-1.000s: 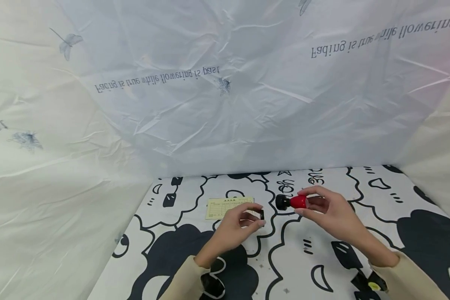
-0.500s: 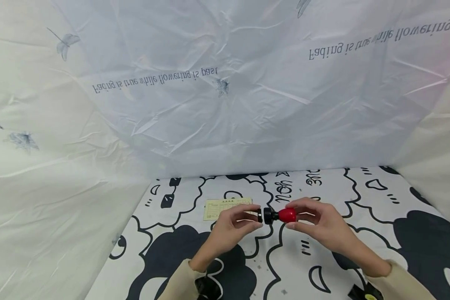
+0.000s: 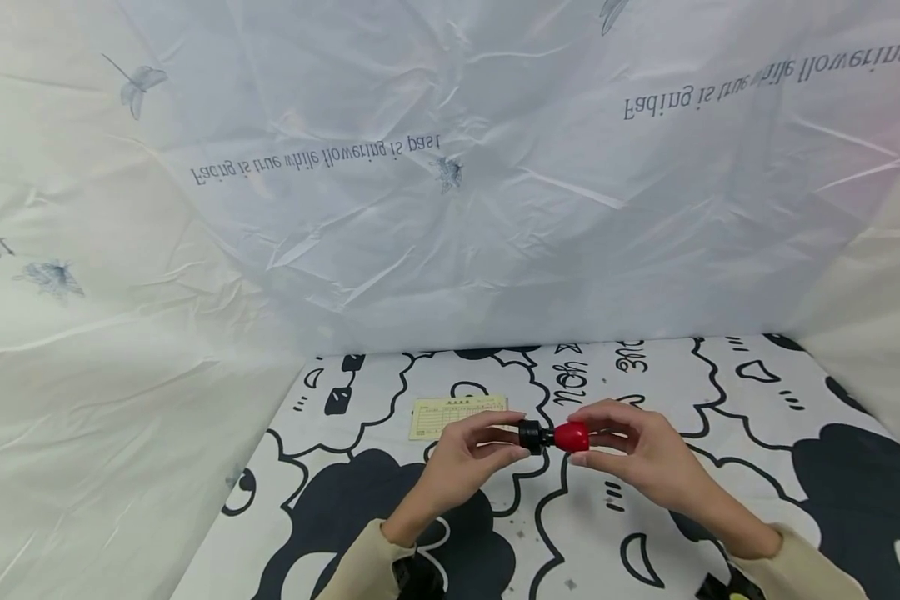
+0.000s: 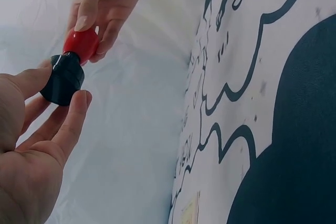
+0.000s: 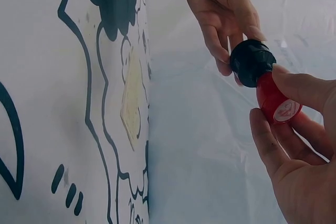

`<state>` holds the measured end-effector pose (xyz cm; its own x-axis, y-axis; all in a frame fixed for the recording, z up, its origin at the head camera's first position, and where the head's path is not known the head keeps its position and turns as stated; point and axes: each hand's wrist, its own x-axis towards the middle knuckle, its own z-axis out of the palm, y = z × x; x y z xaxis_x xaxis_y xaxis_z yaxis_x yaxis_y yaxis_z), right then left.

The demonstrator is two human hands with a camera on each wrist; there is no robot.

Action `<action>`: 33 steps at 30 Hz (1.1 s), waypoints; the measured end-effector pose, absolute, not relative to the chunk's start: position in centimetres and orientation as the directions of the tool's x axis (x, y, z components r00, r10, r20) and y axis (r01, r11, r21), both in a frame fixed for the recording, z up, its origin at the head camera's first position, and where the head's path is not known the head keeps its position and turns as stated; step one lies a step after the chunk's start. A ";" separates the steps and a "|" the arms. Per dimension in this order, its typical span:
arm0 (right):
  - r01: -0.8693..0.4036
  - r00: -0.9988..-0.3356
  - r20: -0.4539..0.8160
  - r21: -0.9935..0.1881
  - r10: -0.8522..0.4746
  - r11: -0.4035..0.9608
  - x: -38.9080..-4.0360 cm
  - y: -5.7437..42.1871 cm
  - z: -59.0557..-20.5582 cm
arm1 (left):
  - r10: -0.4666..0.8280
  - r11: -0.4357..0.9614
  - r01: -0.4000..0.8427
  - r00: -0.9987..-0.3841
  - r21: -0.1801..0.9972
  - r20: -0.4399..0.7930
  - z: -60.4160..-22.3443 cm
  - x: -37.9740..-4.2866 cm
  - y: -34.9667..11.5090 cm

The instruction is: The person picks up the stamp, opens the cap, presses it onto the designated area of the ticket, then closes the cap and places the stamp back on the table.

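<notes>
A hand stamp with a red handle and a round black base lies sideways between the two hands, held above the table. My right hand pinches the red handle between thumb and fingers; a round pale label shows on the handle's end in the right wrist view. At the other end, my left hand pinches the black cap with its thumb and fingertips. Cap and black base meet with no gap showing. The stamp's printing face is hidden.
A pad of yellow printed forms lies flat on the table behind the left hand. The tablecloth is white with black cartoon outlines. Pale plastic sheeting rises at the back and both sides.
The right hand has brought the stamp leftward and slightly down to the left hand. The black cap, apart from the stamp before, now sits over its base.
</notes>
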<state>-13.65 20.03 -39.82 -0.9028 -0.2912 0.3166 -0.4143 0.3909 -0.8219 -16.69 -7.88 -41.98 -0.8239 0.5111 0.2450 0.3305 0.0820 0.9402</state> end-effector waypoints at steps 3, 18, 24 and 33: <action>-0.423 -0.899 0.325 -0.819 -0.294 0.388 -13.6 20.0 -39.8 | 0.514 0.077 0.330 -0.822 0.941 0.246 -41.9 -16.6 -7.9; -0.403 -0.906 0.301 -0.830 -0.297 0.387 -13.6 20.2 -39.6 | 0.523 0.054 0.356 -0.806 0.933 0.277 -42.1 -16.5 -7.9; -0.385 -0.911 0.285 -0.847 -0.299 0.366 -13.7 20.1 -39.7 | 0.523 0.087 0.332 -0.818 0.939 0.241 -42.2 -16.6 -8.1; -0.401 -0.912 0.312 -0.813 -0.266 0.422 -14.1 20.0 -39.9 | 0.510 0.153 0.338 -0.832 0.929 0.219 -42.8 -17.3 -8.1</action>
